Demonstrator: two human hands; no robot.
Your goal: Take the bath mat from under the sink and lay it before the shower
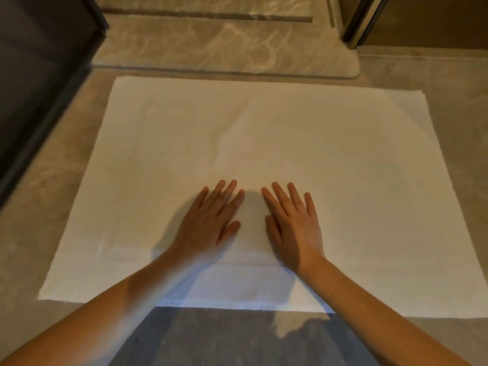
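Note:
The white bath mat lies spread flat on the tiled floor, its far edge close to the raised marble shower threshold. My left hand rests palm down on the mat's near middle, fingers spread. My right hand lies flat beside it, a small gap between the two. Neither hand grips the cloth. A faint crease runs up the mat's centre.
A dark glass panel with a black frame stands along the left. A dark door frame rises at the top right. Beige floor tile surrounds the mat; a darker shadowed patch lies just before its near edge.

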